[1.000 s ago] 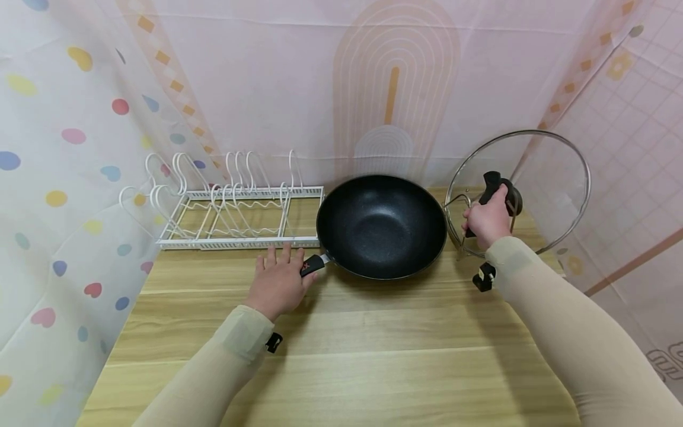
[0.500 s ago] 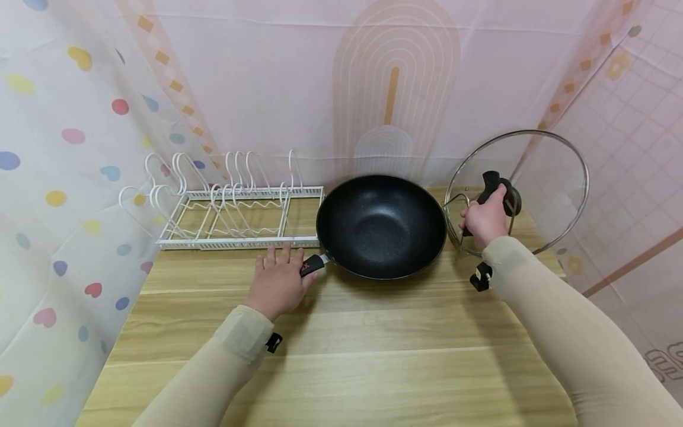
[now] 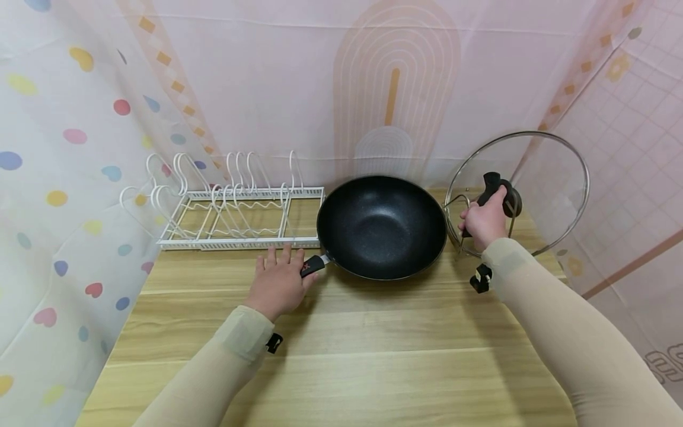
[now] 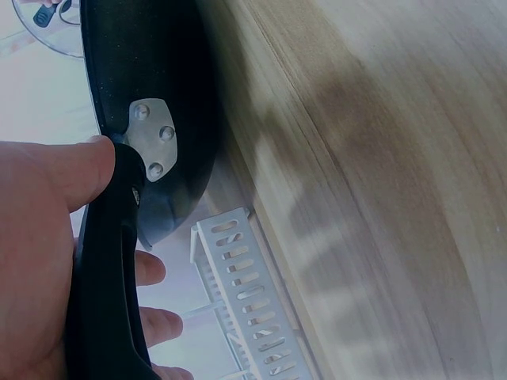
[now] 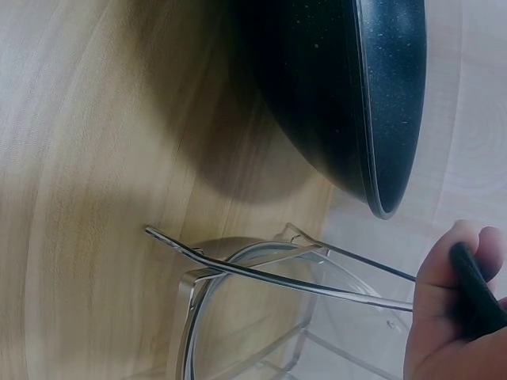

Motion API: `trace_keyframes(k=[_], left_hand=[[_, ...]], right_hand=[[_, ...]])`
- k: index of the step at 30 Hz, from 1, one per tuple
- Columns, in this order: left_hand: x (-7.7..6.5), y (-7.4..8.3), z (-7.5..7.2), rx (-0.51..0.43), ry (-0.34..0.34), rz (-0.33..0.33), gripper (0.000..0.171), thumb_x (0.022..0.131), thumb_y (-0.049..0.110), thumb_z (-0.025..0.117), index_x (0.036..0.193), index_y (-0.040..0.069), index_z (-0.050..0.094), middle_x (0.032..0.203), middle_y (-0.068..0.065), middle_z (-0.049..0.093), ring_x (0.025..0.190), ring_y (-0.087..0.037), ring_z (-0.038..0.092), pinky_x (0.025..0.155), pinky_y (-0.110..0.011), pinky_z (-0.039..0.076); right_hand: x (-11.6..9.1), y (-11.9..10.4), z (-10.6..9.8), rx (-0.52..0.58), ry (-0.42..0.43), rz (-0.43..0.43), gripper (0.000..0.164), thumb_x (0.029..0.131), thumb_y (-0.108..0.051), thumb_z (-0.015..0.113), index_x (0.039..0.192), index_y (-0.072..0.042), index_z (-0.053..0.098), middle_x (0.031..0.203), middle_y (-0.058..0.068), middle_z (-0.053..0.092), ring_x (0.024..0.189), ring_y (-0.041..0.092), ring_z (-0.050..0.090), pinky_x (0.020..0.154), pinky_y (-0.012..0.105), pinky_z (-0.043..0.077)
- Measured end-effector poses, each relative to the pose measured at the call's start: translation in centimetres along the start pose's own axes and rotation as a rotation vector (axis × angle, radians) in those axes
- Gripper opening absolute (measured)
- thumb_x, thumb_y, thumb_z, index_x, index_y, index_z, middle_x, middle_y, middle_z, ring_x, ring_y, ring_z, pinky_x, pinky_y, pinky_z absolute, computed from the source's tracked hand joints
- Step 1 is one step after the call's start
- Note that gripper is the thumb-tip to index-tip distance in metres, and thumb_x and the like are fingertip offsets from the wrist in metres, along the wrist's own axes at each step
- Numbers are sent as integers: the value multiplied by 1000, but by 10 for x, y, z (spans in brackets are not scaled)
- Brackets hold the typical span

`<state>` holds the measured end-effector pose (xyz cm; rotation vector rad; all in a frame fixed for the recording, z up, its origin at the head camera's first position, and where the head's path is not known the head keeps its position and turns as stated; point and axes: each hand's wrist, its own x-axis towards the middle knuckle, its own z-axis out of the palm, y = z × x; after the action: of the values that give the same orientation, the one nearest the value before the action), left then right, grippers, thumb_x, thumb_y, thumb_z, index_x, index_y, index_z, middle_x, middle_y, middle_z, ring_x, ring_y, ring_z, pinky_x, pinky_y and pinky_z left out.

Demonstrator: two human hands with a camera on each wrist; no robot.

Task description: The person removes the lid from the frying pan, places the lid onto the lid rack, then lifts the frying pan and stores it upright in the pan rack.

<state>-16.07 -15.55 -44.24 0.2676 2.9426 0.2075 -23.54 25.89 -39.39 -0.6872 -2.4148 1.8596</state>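
Observation:
A black wok [image 3: 381,228] stands in the middle of the table, its dark inside facing up. Its black handle [image 3: 313,265] points left, under my left hand [image 3: 278,283]. That hand rests on the handle with fingers spread and straight; in the left wrist view the thumb lies to one side of the handle [image 4: 103,261] and fingertips show past the other. On the right, a round glass lid [image 3: 555,184] with a metal rim stands tilted up in a thin wire stand [image 5: 285,281]. My right hand [image 3: 484,220] grips the lid's black handle [image 3: 491,181], covering part of it.
A white wire dish rack [image 3: 240,242] with several upright loops lies left of the wok, close to its rim. Patterned cloth [image 3: 256,89] hangs behind and at both sides. Bare wood tabletop [image 3: 384,362] stretches in front of the wok.
Over the last second my right wrist has shifted very slightly left, the hand still on the lid's handle. The left hand, wok and lid have stayed in place.

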Motion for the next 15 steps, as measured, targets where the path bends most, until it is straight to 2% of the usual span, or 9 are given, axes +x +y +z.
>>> trace_keyframes(k=[9, 15], left_hand=[[1, 0, 1, 4, 6, 8, 73, 108, 55, 48, 163, 8, 38, 171, -26, 27, 156, -60, 15, 124, -75, 17], [1, 0, 2, 3, 19, 9, 73, 108, 55, 48, 162, 7, 39, 170, -26, 28, 156, -60, 16, 124, -75, 17]], right_hand=[[-1, -1, -2, 39, -25, 23, 87, 111, -13, 32, 158, -34, -38, 73, -4, 59, 58, 14, 58, 63, 35, 59], [-2, -2, -4, -18, -24, 22, 88, 111, -13, 33, 158, -34, -39, 84, -1, 62, 62, 14, 60, 64, 32, 60]])
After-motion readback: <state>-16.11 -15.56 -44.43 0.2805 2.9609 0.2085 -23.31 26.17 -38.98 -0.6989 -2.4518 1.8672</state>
